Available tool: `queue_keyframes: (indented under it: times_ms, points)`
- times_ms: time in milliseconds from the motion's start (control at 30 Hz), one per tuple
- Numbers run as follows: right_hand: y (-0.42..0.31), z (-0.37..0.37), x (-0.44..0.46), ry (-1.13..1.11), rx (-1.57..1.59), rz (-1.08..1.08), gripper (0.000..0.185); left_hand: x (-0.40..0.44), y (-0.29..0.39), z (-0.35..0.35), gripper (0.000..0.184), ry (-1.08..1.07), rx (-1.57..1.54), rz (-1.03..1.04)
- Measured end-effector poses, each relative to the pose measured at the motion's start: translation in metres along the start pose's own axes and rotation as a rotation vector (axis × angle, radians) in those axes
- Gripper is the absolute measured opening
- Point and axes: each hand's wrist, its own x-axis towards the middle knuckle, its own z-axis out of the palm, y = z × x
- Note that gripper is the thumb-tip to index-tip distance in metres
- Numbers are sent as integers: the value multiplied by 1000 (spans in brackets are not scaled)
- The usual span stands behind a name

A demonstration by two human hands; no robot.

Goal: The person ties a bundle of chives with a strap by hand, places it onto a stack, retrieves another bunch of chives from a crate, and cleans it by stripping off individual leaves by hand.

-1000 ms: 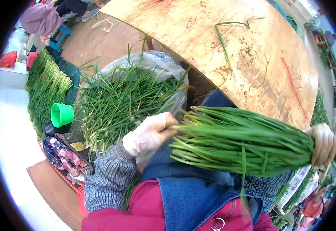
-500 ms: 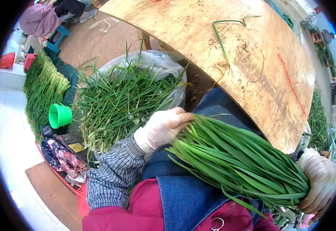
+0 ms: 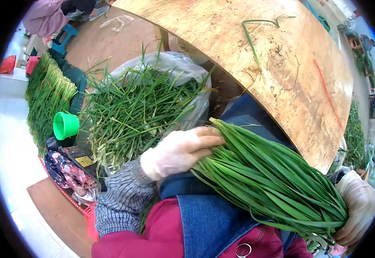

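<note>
A thick bunch of green garlic chives [image 3: 273, 176] lies slantwise across my lap, its pale stem ends to the left and its leaf tips to the right. My right hand [image 3: 358, 208], in a thin whitish glove, is wrapped round the leaf-tip end. At the stem end, my left hand [image 3: 183, 150], gloved too, rests its outstretched fingers against the stems; its thumb is not clearly seen. A few stems stick out beyond the left fingertips.
A plastic-lined container heaped with loose leaves [image 3: 140, 112] stands at left. Beyond it are a green bucket [image 3: 66, 126] and tied chive bundles [image 3: 50, 92]. The wooden table [image 3: 290, 86] ahead bears one stalk [image 3: 251, 41] and a red string [image 3: 327, 92]. A person sits far left.
My left hand has shifted slightly left and its fingers have straightened from a pinch at the stem ends. My right hand keeps its grip on the bunch.
</note>
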Motion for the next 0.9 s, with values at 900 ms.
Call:
queue_keyframes:
  times_ms: [900]
  points:
    - [-17,7,3,-67,-87,28,24,-90,-47,-62,21,562,1068,-266]
